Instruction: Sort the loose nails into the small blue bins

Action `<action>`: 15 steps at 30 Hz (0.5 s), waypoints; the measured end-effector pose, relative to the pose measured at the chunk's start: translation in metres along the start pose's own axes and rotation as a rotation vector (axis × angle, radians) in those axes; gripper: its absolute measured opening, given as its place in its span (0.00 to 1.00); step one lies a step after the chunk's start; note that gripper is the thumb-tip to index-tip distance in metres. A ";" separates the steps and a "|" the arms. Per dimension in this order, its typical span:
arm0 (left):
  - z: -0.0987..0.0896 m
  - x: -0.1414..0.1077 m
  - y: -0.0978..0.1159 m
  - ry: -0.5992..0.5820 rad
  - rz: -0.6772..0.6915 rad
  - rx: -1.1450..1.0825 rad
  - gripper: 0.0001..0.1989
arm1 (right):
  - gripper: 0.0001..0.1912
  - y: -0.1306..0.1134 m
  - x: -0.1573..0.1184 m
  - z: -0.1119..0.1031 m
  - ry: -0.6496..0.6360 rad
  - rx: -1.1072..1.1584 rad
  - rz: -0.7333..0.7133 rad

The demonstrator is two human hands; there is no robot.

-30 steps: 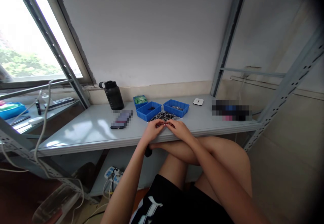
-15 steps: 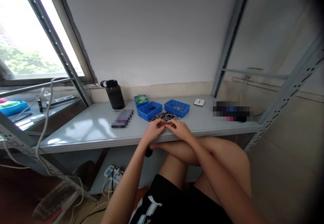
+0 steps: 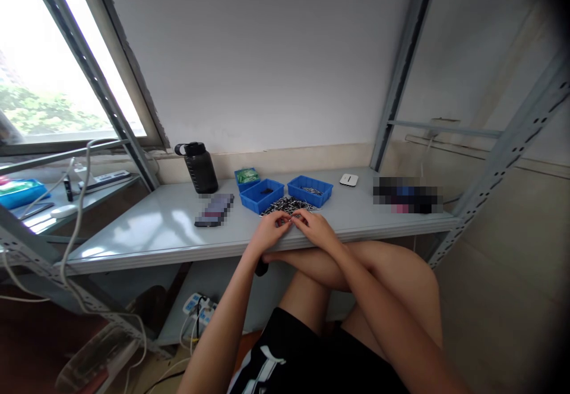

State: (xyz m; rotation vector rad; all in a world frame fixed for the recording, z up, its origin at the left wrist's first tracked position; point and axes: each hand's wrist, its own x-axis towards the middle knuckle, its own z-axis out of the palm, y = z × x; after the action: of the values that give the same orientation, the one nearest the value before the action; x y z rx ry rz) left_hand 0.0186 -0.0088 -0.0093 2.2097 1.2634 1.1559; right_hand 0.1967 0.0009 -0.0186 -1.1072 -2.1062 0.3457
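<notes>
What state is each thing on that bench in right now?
Bottle: upright, cap on.
Left tray: open, a few dark bits inside.
Right tray: open, some small metal parts inside.
Green box: open, behind the left tray.
Pile: loose small parts, spread on the bench.
Left hand: fingers pinched at the pile's edge.
Right hand: fingers pinched, meeting the left.

Shelf top (image 3: pixel 155 227), contents by count:
- blue trays: two (image 3: pixel 262 195) (image 3: pixel 310 190)
- green-filled small box (image 3: pixel 247 175): one
- dark water bottle (image 3: pixel 200 167): one
- white flat device (image 3: pixel 348 179): one
- heap of small dark and silver parts (image 3: pixel 287 205): one, pieces too small to count
- hands: two, left hand (image 3: pixel 269 229), right hand (image 3: pixel 315 228)
</notes>
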 end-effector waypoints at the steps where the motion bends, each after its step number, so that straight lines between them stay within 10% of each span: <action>1: 0.000 0.000 0.000 0.000 0.001 0.006 0.09 | 0.14 0.000 0.000 0.000 0.003 -0.002 0.003; 15: -0.001 0.001 -0.003 0.019 0.004 0.023 0.10 | 0.11 -0.002 -0.004 0.001 0.009 -0.085 -0.078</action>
State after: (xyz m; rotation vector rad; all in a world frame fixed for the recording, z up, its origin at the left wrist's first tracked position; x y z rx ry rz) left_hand 0.0166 -0.0068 -0.0105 2.2235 1.2871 1.1722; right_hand 0.1965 -0.0028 -0.0200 -1.0695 -2.1661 0.2158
